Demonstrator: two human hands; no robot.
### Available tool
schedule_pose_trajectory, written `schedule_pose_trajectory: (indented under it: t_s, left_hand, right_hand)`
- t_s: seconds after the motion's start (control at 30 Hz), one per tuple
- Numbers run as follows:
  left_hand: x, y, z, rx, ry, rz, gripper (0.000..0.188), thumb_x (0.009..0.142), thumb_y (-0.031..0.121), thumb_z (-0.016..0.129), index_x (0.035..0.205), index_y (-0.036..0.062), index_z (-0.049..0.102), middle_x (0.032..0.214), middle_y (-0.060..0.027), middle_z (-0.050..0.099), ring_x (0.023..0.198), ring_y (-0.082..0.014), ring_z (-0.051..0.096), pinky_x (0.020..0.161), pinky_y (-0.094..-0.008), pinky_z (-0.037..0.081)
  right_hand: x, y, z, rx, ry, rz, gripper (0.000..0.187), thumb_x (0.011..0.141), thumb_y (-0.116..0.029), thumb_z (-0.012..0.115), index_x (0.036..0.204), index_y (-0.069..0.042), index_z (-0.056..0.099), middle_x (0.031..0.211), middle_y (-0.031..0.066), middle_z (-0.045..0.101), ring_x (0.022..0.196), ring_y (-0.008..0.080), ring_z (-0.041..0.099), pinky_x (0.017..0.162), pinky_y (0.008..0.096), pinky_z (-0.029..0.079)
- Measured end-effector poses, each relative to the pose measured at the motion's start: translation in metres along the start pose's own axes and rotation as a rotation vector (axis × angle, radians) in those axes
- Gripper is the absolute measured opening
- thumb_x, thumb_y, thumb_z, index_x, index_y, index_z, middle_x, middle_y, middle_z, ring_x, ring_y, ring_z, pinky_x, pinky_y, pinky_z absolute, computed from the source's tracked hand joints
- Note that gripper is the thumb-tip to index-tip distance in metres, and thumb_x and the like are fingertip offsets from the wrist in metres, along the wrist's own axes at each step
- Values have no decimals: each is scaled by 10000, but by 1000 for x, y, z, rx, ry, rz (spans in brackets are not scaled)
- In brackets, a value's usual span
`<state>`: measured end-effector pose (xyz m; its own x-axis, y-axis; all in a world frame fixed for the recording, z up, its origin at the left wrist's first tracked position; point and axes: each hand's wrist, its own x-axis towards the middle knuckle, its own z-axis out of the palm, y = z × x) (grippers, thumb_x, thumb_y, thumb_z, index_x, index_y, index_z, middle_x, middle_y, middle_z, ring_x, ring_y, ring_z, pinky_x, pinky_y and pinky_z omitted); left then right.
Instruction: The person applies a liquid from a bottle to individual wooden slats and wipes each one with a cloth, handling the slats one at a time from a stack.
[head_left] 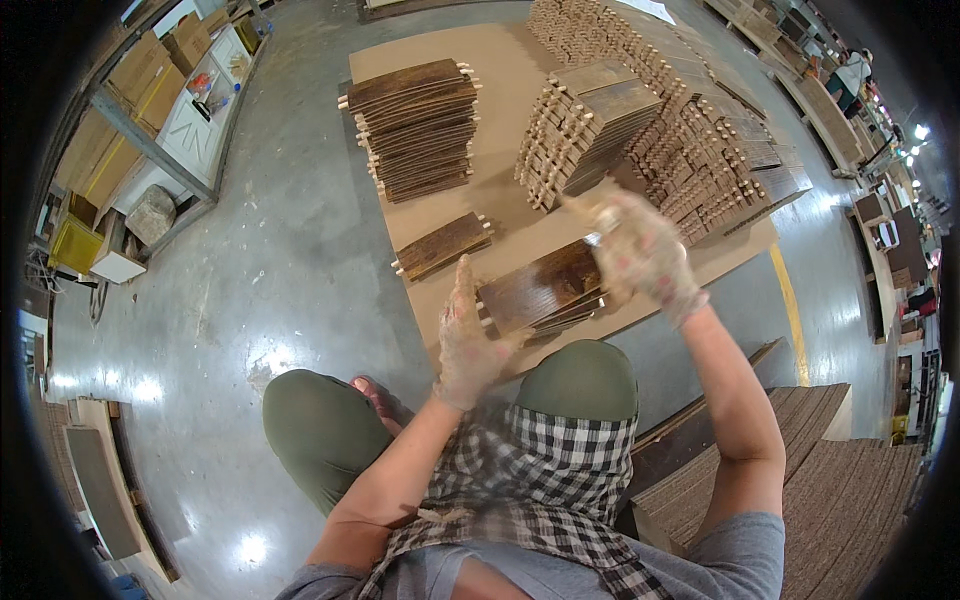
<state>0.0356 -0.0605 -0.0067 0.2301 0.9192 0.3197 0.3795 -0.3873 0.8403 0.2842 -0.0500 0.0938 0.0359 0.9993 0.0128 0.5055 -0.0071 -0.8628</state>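
- Your left hand [470, 345], in a thin stained glove, stands at the left end of the dark board [535, 290]; its fingers point up and its thumb is spread wide; whether the thumb touches the board, you cannot tell from here.
- Your right hand [645, 250], gloved too, is blurred over the board's right end; whether it grips anything cannot be told.
- The dark board lies in front of your knees, on other boards, near the close edge of the brown cardboard [503, 85].
- A shorter-looking pegged board [445, 246] lies just beyond your left hand; behind it rises a tall stack [420, 135] with pale pegs sticking out.
- A separate block of pegged boards [590, 130] stands beyond your right hand; longer rows [700, 150] sit to its right.
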Motion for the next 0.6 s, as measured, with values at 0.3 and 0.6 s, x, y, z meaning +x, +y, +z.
schedule_pose_trajectory:
  t_s: [0.3, 0.6]
  left_hand:
    - [2, 2, 0, -106, -34, -77, 1206, 676, 115, 904, 1571, -4, 104, 1248, -183, 632, 1076, -271, 685, 863, -356, 595]
    - [5, 32, -5, -127, -85, -173, 1180, 679, 155, 904, 1568, -12, 147, 1425, -206, 476, 1228, -278, 569, 1028, -397, 511]
  right_hand:
    - [5, 24, 37, -1194, -228, -640, 459, 956, -329, 551, 1353, -102, 588, 1504, 117, 481, 1422, 350, 386, 1166, 596, 205]
    - [1, 33, 46, -1093, -80, -647, 499, 913, -429, 618, 1300, -115, 609, 1454, 99, 532, 1399, 297, 432, 1175, 581, 231]
